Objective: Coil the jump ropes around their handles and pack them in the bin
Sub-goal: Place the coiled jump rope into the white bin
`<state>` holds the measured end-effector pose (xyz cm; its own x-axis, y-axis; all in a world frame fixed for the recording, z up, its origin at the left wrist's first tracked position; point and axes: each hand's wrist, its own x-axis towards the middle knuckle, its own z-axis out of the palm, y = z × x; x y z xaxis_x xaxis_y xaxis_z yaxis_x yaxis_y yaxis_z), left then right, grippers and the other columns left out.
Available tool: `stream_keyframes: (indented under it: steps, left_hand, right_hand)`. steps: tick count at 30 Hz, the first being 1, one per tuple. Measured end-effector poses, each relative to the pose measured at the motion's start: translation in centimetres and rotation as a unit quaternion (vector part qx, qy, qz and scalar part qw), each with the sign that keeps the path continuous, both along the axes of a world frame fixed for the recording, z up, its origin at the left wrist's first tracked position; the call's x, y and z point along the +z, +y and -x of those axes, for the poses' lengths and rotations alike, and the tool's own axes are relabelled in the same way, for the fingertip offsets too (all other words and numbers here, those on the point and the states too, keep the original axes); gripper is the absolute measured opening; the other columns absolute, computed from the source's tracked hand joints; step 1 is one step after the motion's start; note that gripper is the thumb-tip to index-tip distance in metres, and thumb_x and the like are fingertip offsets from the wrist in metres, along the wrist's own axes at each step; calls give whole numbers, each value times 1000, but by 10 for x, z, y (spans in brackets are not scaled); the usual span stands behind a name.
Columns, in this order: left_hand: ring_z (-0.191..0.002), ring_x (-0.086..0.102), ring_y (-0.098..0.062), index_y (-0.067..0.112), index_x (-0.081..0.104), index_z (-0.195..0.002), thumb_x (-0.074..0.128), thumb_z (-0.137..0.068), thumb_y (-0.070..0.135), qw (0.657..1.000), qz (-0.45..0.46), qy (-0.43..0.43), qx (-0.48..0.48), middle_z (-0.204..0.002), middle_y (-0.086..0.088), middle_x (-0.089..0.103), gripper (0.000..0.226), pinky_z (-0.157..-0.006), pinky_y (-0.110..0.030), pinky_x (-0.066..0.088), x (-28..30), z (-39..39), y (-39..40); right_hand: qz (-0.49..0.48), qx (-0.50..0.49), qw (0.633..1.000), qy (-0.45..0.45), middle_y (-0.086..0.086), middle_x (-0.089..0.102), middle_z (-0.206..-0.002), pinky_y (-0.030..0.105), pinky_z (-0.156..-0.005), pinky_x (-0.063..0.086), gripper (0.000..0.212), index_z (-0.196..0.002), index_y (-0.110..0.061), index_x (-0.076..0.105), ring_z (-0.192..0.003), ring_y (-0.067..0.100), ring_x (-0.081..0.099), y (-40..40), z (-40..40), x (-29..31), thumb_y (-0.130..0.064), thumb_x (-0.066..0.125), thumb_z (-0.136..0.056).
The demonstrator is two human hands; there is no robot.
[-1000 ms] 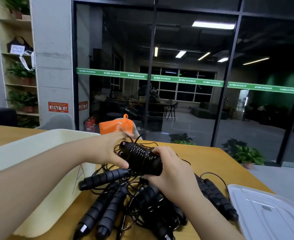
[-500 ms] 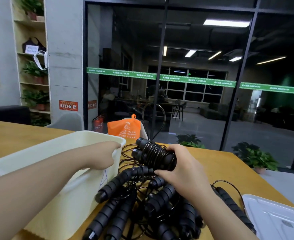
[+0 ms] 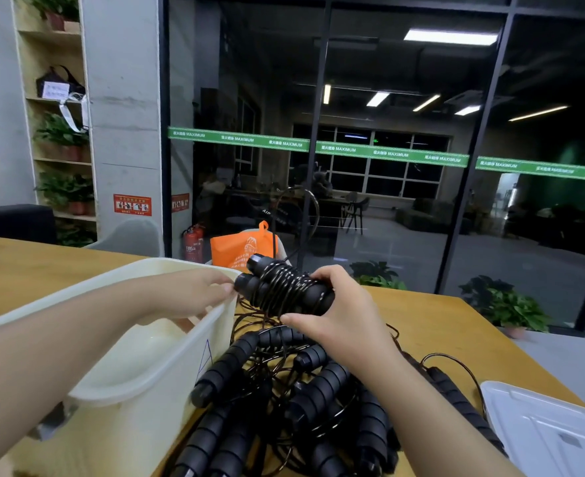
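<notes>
Above the bench, your right hand (image 3: pixel 339 315) grips the coiled rope (image 3: pixel 286 290), its long axis pointing ten o'clock toward the bin (image 3: pixel 167 366); your left hand (image 3: pixel 194 292), fingers hidden, touches its end.

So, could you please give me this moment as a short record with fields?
right hand: right hand grips the coiled black jump rope bundle, raised over the pile
left hand: left hand at the bundle's end, over the cream plastic bin; grip unclear
pile: tangled black foam-handled ropes on the wooden table
lid: white plastic lid, table's right
</notes>
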<state>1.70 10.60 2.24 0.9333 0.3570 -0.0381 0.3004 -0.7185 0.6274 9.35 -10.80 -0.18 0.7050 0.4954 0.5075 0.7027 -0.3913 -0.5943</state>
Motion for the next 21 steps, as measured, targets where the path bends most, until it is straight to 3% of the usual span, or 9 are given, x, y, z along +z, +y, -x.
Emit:
stream_keyframes:
  steps: [4,8,13,15,18,21]
  left_hand:
    - [-101,60,-17,19,52,-123,35,-102,20,996,13,-83,25,-118,-2,61,27,-76,-28,51,11,-15,7]
    - [-90,67,-21,16,65,-103,37,-100,44,984,118,-130,36,-100,-7,69,39,-72,-31,54,26,-23,12]
    - [-76,68,-28,17,68,-94,48,-96,43,978,100,-182,21,-89,-15,71,32,-61,-34,51,33,-22,34]
    - [-77,68,-28,17,69,-96,47,-96,44,978,90,-187,26,-89,-14,71,35,-62,-37,52,34,-20,52]
    - [-83,68,-32,12,69,-97,45,-96,46,982,50,-176,45,-91,-16,71,42,-76,-46,55,28,-12,69]
    - [-73,66,-28,7,68,-95,45,-97,41,976,76,-194,63,-91,-20,70,41,-64,-39,53,20,-11,83]
  right_hand:
    - [14,13,1000,-7,-18,58,-99,35,-82,53,53,-111,-32,51,-94,8,58,18,5,8,-41,82,-68]
    - [20,22,999,-20,-12,59,-106,37,-83,53,54,-115,-28,51,-96,11,58,42,13,14,-41,80,-71]
    - [21,47,998,-34,-4,54,-117,33,-88,48,55,-124,-20,49,-105,16,54,76,16,26,-43,73,-80]
    - [28,80,996,3,-2,51,-118,33,-88,47,55,-127,-16,47,-108,18,53,97,12,28,-43,69,-85]
    - [58,145,984,88,10,53,-124,35,-87,49,50,-132,-8,42,-109,26,56,115,11,29,-35,60,-93]
    - [76,167,978,102,15,57,-119,39,-83,54,39,-126,-4,48,-100,29,60,130,6,31,-26,55,-95]
